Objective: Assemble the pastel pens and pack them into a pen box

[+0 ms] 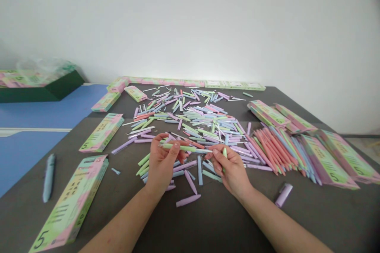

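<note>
Above the near edge of the scattered pile, I see a slim green pen barrel (181,147), held level, with a pale blue and white stretch toward its right end. My left hand (164,162) grips its green part between thumb and fingers; my right hand (230,168) has thumb and forefinger closed at the white tip and also holds a short green pen piece (225,153) (upright, poking out above the fingers). Just below lie loose purple plastic pen parts (188,200). Beyond spreads the mixed pastel heap of pen pieces (204,120), with a fanned row of coral-red pens (271,150) to the right. Pink-and-green cardboard boxes (71,201) flank everything on the dark grey tabletop (142,229).
</note>
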`<state>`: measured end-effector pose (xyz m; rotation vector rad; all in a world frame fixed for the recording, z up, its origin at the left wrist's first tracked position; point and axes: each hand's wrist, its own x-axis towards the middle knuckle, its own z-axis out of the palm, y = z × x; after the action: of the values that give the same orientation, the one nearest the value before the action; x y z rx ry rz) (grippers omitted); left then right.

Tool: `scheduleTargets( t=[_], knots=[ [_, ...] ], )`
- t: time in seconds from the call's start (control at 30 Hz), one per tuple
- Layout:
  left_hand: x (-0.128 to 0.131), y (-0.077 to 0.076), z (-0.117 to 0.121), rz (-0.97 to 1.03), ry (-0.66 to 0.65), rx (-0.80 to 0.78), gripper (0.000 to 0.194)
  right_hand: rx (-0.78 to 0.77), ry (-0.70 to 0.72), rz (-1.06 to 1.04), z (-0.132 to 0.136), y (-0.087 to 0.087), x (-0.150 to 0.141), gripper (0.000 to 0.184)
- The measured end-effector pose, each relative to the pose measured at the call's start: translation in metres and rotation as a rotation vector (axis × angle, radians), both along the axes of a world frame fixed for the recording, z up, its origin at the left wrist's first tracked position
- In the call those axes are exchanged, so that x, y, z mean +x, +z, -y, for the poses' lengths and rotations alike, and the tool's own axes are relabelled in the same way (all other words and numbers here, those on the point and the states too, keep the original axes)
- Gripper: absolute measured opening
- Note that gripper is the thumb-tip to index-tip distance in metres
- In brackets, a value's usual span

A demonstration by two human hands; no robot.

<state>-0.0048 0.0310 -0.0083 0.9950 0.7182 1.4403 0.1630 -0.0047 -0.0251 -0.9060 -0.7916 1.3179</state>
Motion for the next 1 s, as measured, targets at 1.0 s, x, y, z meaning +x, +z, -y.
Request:
scheduleTargets(
  t=[1.0],
  knots=[
    [0.0041, -0.0034, -0.0010, 0.226, -0.209, -0.263, 0.028, -0.019, 0.029, 0.002, 0.0013, 0.0036, -0.0017, 0.015]
  ],
)
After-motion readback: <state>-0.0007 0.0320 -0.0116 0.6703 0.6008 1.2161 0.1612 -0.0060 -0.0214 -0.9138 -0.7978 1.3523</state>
